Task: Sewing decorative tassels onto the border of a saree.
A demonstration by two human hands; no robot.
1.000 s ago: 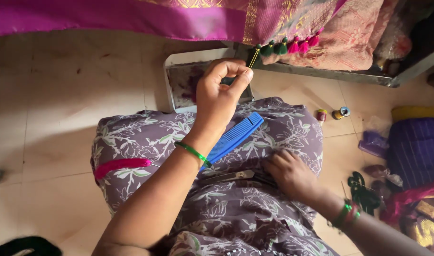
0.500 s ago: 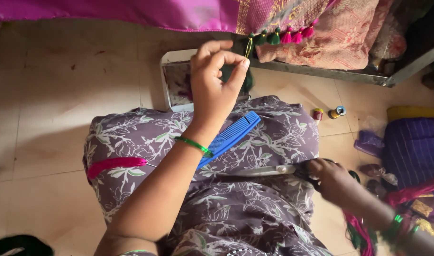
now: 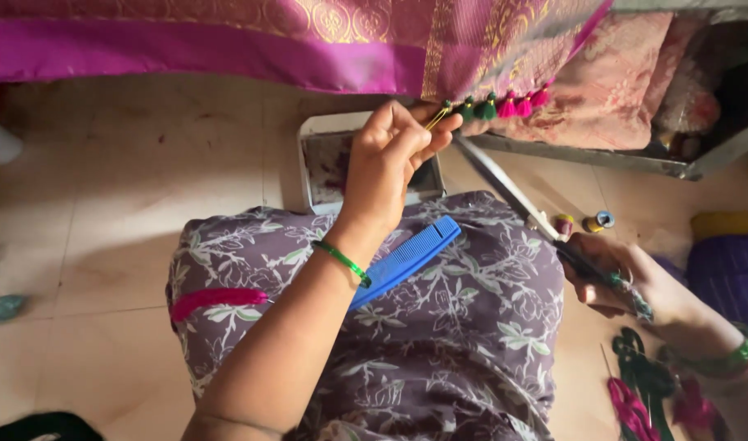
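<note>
Left hand (image 3: 390, 167) is pinching closed on a green tassel (image 3: 446, 113) at the sari edge (image 3: 439, 65) while right hand (image 3: 615, 273), gripping long scissors (image 3: 504, 186), is angling blades beside fingers, risking a nick.

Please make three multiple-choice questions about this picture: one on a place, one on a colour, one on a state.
1. Where does the comb lie?
A. on the lap
B. on the floor
C. in the tray

2. What colour is the bangle on the left wrist?
A. red
B. green
C. white

3. What does the right hand do?
A. rests open
B. grips scissors
C. holds the comb

Answers: 1 A, the blue comb rests on the floral cloth over the knees. 2 B, it is green. 3 B, its fingers close on the scissors, blades towards the tassels.
</note>
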